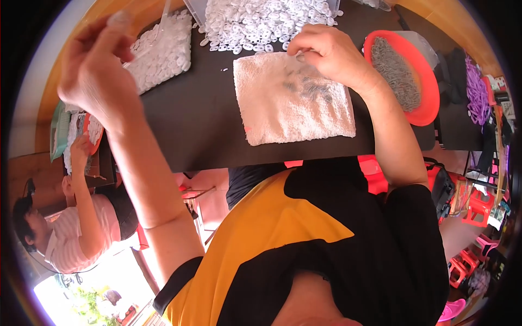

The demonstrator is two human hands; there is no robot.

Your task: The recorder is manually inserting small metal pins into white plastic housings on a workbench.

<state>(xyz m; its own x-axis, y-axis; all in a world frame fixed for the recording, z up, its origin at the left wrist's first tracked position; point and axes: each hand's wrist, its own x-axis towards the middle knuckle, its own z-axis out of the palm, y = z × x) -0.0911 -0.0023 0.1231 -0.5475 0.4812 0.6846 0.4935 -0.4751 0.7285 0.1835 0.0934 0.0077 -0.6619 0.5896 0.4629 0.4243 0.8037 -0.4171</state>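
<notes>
Black-and-yellow shirt (255,223) occupies the foreground; beyond it, the left hand (100,76) is raised at table left, its fingers bent and blurred, while the right hand (333,53) arches palm-down over the towel (288,117), thumb and forefinger brought together, though whether either hand pinches anything cannot be told. Small grey pieces (311,87) lie on the towel just below the right fingers. Similar grey pieces fill the red basin (429,87) at right; white pieces fill a clear container (188,64) at left, and white ovals (266,24) heap at a bin (196,12) at the far edge.
</notes>
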